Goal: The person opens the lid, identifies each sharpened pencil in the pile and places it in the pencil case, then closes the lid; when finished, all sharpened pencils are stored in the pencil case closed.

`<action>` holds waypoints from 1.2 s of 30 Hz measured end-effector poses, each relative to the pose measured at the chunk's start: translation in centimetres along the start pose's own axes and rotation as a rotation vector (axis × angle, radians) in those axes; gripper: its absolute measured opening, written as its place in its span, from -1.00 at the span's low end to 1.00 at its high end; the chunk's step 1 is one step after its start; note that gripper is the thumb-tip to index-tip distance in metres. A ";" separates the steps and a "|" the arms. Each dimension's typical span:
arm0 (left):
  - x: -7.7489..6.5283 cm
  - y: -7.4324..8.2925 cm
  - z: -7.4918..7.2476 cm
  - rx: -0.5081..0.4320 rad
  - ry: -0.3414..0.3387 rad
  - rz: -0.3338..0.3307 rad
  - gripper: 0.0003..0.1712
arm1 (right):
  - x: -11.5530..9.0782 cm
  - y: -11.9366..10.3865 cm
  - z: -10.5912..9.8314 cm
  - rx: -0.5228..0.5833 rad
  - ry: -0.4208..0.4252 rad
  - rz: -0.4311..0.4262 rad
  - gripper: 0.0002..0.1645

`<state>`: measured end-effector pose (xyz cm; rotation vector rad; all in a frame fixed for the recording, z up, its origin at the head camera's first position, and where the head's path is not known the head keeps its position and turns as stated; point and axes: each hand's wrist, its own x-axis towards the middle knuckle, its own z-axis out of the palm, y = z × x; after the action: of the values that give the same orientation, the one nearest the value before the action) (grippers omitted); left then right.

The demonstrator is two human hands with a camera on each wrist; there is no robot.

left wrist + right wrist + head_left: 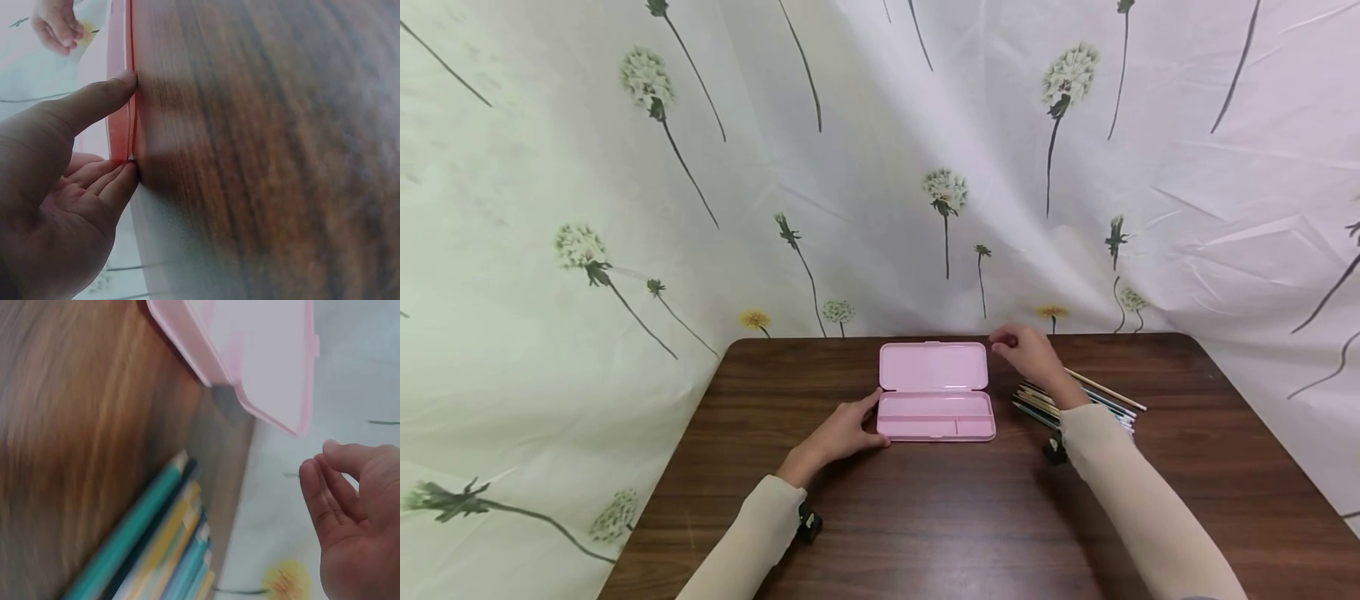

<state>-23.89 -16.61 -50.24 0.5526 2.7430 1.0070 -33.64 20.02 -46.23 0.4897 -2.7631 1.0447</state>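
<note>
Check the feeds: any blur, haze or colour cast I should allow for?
Head: white floral backdrop sheet tinted green leftward, pink rightward; left wrist: hazy, brown wood-grain table blurred, pink plastic pencil case looking reddish; right wrist: slim multicoloured wooden pencils smeared.

place: indoor tabletop set-up, kind of room unclear | dark-brown wood-grain table point(925, 517) with rounded corners | creased white dandelion-print sheet point(872, 192) hanging behind and beside it

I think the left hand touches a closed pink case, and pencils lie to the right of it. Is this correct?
Not closed: the head view shows the pink case open. The left hand does touch it, and pencils lie to the right of it.
</note>
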 end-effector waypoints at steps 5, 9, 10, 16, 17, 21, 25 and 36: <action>0.1 0.1 0.0 -0.003 -0.003 0.007 0.07 | -1.2 0.5 -3.1 -0.110 -0.032 -0.078 -0.81; 0.2 0.0 0.0 0.003 -0.003 0.009 0.06 | -2.5 1.2 -5.6 -0.180 -0.037 -0.107 -0.89; 0.2 0.0 0.0 0.006 -0.004 0.009 0.06 | -2.9 1.4 -6.3 -0.188 -0.035 -0.107 -0.90; 0.1 -0.1 0.1 0.006 -0.003 0.012 0.07 | -5.6 3.3 -9.6 -0.246 -0.010 -0.109 -0.93; 0.0 -0.1 0.1 0.002 -0.002 0.014 0.08 | -6.1 3.7 -10.1 -0.257 -0.005 -0.105 -0.92; -0.1 -0.2 0.2 -0.006 0.002 0.016 0.08 | -8.2 5.4 -11.7 -0.305 0.022 -0.118 -0.91; -0.1 -0.2 0.3 -0.013 0.003 0.019 0.08 | -10.5 7.4 -12.5 -0.326 0.045 -0.122 -0.87; 0.0 -0.4 0.1 0.010 0.005 0.039 0.09 | -15.1 12.2 -11.6 -0.296 0.102 -0.016 -0.82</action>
<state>-23.97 -16.88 -50.59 0.6088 2.7530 1.0050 -23.51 40.04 -48.86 0.4028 -2.7502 0.6216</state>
